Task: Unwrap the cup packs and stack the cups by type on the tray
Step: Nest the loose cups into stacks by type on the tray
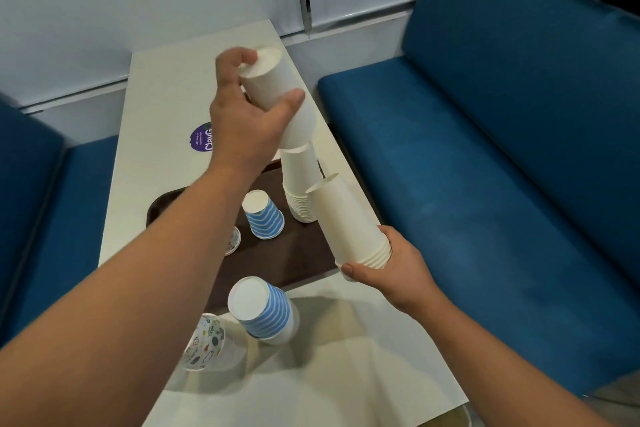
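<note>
My left hand grips a plain white cup, upside down and tilted, just above a tall stack of white cups standing on the brown tray. My right hand holds a short nested stack of white cups by its rim end, tilted beside the tray's right edge. A blue-striped cup stands upside down on the tray. A stack of blue-striped cups stands on the table in front of the tray. Patterned cups lie near my left forearm.
Another patterned cup on the tray is partly hidden by my left arm. The white table carries a purple sticker. Blue bench seats flank the table on both sides.
</note>
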`<state>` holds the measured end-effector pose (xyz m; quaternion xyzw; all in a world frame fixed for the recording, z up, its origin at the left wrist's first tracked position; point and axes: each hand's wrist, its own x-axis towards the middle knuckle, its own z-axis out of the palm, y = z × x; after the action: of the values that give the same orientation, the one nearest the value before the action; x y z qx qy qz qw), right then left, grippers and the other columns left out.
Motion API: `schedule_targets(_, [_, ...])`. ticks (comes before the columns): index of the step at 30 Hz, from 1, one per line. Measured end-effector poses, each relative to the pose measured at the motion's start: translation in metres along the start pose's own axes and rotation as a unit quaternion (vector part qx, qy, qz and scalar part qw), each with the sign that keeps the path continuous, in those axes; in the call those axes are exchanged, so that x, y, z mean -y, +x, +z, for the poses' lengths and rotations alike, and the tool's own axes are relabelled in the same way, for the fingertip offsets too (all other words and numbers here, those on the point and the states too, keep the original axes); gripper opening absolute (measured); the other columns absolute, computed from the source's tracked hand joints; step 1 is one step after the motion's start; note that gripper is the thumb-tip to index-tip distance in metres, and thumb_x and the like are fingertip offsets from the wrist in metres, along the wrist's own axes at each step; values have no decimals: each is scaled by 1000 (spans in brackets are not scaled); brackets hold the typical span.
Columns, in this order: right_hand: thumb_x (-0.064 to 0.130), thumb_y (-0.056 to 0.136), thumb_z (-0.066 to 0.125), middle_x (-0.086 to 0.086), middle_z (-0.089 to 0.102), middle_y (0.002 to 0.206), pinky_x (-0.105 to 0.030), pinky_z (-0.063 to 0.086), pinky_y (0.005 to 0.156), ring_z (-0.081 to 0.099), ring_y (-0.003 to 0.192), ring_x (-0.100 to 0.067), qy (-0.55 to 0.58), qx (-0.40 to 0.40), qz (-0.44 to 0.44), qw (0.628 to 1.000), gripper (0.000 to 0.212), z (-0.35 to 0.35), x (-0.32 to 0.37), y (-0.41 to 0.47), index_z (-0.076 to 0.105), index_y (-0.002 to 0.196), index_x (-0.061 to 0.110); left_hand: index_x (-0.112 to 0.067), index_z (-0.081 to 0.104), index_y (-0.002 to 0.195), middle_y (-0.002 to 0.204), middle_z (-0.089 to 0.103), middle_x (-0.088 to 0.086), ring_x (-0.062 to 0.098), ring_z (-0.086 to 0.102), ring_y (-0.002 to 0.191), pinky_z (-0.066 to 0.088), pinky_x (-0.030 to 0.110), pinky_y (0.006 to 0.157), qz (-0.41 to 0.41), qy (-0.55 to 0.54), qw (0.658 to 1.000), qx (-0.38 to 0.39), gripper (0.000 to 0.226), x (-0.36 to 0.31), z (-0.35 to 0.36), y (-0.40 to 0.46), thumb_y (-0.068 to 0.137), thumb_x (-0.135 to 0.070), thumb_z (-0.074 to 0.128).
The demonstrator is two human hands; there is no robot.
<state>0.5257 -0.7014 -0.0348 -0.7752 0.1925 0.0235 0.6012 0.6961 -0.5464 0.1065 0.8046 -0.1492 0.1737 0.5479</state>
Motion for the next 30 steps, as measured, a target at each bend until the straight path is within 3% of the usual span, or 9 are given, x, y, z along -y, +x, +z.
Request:
schedule_targets(3, [33, 62, 93, 16, 60, 110, -25, 53, 76, 59, 100, -7, 2, 3, 4, 1000, 72, 0, -2, 0, 50, 119, 31, -20, 42, 119, 111, 56, 0, 19, 57, 80, 51, 27, 68, 1, 62, 998, 20, 60, 16, 14, 13, 72, -39, 76])
schedule_targets(7, [37, 59, 94, 13, 62, 111, -30, 57, 81, 61, 101, -9, 9, 6, 12, 1000, 75, -2, -7, 1, 52, 121, 29, -21, 41, 117, 111, 54, 3, 26, 58, 92, 51, 36, 78, -60, 110, 989, 75, 61, 51, 31, 1, 72, -35, 80])
schedule_targets(11, [41, 56, 94, 12, 63, 110, -32, 58, 82, 63, 101, -11, 15, 12, 12, 1000, 76, -3, -11, 0, 53, 120, 32, -26, 42, 116, 123, 52, 3, 24, 54, 107, 45, 30, 84, -140, 144, 965, 168, 56, 71, 36, -22, 75, -36, 80])
schedule_targets(13, [38, 58, 94, 12, 63, 110, -30, 58, 81, 63, 101, -10, 18, 14, 9, 1000, 73, -3, -10, 0, 53, 118, 33, -23, 45, 124, 130, 49, 1, 20, 50, 114, 41, 27, 89, -142, 148, 965, 165, 56, 66, 33, -26, 80, -39, 75])
schedule_targets(15, [37, 59, 94, 13, 63, 110, -29, 58, 81, 62, 101, -10, 20, 15, 6, 1000, 73, -3, -8, 0, 53, 120, 32, -24, 46, 131, 130, 47, -6, 11, 46, 114, 38, 18, 89, -134, 125, 976, 118, 55, 52, 27, -32, 85, -42, 69])
schedule_targets(17, [43, 54, 94, 14, 63, 110, -29, 58, 80, 62, 100, -8, 24, 18, 0, 1000, 79, -3, -3, 1, 53, 120, 32, -25, 49, 128, 125, 47, -9, 6, 46, 108, 35, 3, 78, -124, 82, 986, 78, 48, 37, 21, -45, 87, -44, 66])
schedule_targets(20, [52, 41, 89, 14, 64, 109, -30, 59, 79, 64, 99, -6, 47, 23, -14, 999, 82, -1, 5, 3, 54, 113, 38, -31, 53, 116, 121, 56, -7, 12, 58, 105, 46, 16, 84, -144, 11, 985, 99, 47, 28, 16, -71, 78, -53, 69])
schedule_targets(23, [44, 44, 91, 12, 61, 109, -35, 61, 77, 63, 99, -11, 61, 29, -33, 997, 77, 1, 15, 5, 51, 110, 38, -37, 49, 120, 122, 58, -9, 11, 61, 106, 51, 28, 89, -194, -58, 965, 169, 58, 28, 11, -90, 68, -51, 72])
schedule_targets(30, [26, 55, 91, 9, 58, 112, -29, 60, 74, 63, 95, -2, 126, 36, -65, 989, 79, 1, 24, 4, 47, 120, 34, -33, 57, 108, 107, 62, 1, 11, 60, 87, 49, 21, 64, -235, -132, 952, 141, 31, 29, 6, -92, 83, -25, 75])
